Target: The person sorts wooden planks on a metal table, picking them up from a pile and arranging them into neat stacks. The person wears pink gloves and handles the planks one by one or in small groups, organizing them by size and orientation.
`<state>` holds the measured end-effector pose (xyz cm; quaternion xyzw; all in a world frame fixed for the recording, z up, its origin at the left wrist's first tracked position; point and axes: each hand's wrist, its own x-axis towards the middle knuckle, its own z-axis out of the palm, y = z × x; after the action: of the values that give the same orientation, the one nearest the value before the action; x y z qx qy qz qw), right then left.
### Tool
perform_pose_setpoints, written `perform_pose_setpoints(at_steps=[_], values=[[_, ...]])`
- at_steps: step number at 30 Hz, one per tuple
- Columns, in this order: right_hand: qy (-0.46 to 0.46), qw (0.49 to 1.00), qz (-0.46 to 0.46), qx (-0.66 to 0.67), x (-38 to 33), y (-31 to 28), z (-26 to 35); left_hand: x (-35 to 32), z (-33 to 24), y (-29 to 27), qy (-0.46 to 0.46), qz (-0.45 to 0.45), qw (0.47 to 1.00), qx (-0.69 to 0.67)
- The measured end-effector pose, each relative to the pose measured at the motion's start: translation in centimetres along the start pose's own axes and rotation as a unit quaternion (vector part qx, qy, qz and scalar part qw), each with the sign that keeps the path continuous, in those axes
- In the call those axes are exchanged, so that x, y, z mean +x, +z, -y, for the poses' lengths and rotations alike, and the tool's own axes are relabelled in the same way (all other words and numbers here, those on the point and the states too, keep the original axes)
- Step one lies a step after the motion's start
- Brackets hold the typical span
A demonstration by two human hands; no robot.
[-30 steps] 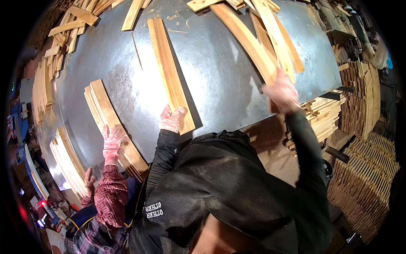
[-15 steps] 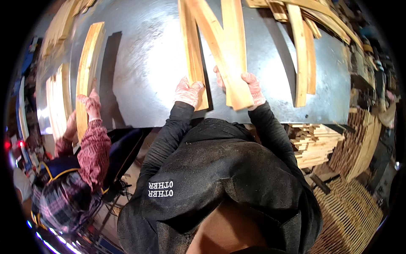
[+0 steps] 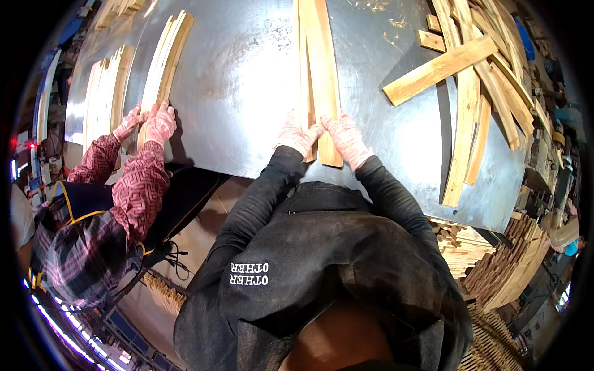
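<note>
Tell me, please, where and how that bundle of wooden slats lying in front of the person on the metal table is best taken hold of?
Probably at its near end, from the table's front edge. The bundle of slats lies lengthwise away from the person on the metal table, so its long sides are free. The left hand and right hand already flank that end; pressing inward from both sides should keep the slats together.

Small stack of pale wooden slats [image 3: 320,68], flat on the metal table [image 3: 241,93], near end at its front edge.

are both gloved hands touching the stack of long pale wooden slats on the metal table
Touching: the head view shows the left hand and right hand pressed against the slat stack's near end.
</note>
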<state>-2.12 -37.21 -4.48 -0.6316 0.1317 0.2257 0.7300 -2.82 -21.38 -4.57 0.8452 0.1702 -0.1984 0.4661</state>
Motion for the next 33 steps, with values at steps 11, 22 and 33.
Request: perform_pose_setpoints(at_steps=[11, 22, 33], values=[[-0.182, 0.792, -0.214, -0.542, 6.5, -4.0, 4.8, 1.4, 0.5, -1.0, -0.012, -0.054, 0.998, 0.025], [-0.059, 0.975, -0.195, -0.087, 8.5, -6.8, 6.6, 0.1, 5.0, -12.9, -0.117, -0.17, 0.9, 0.383], [-0.21, 0.707, -0.4, -0.545, 1.7, -19.6, 6.6, 1.2, -9.5, 4.1, -0.03, 0.231, 0.904, -0.357]])
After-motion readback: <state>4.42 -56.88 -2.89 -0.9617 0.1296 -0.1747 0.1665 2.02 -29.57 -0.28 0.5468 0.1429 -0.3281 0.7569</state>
